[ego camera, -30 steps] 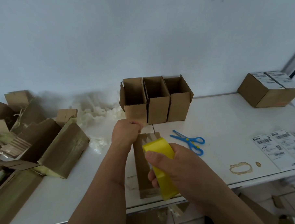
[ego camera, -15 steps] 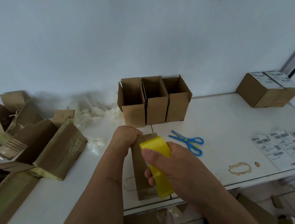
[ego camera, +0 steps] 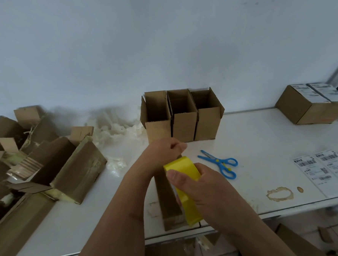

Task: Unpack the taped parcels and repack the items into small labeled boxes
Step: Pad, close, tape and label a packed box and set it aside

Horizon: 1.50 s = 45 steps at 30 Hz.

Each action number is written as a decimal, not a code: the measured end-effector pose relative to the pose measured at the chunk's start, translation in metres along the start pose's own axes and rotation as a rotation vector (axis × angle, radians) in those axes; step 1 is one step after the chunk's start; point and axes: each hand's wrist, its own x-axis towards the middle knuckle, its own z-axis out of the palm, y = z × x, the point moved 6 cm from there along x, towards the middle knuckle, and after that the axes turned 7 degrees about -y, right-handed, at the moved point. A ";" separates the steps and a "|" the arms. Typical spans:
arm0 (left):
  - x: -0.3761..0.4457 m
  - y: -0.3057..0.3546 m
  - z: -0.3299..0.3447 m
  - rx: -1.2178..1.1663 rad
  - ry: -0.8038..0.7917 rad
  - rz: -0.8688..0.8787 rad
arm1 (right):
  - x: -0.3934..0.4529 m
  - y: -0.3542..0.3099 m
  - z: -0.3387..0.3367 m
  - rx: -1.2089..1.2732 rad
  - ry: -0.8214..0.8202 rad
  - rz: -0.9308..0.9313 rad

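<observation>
At lower centre of the frame, your right hand (ego camera: 211, 186) is gripping the yellow tape roll (ego camera: 186, 189) over the box (ego camera: 168, 205), fingers curled round it. Your left hand (ego camera: 165, 151), fisted at the box's far end, is probably anchoring the tape. The box is lying flat on the surface (ego camera: 261, 143), long axis pointing away from you.

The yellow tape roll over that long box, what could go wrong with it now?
1. The right hand grips the yellow tape roll while the left hand pinches near the far end of the long cardboard box. The tape might go on crooked or wrinkle.
2. The box's near end sits at the table edge, so a hard pull could slide it off.
3. The blue scissors lie close beside the right hand and might get bumped.
</observation>
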 end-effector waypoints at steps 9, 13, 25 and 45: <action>0.000 -0.022 0.021 0.294 -0.068 -0.096 | -0.014 0.009 -0.002 -0.019 0.029 -0.028; 0.001 -0.023 0.023 0.304 -0.061 -0.117 | -0.024 0.016 0.000 -0.022 0.057 0.004; -0.005 -0.023 0.026 0.310 -0.042 -0.110 | -0.048 0.044 0.001 0.065 0.099 0.074; -0.047 0.020 0.026 0.616 0.138 -0.053 | -0.067 0.063 0.013 0.125 0.053 0.008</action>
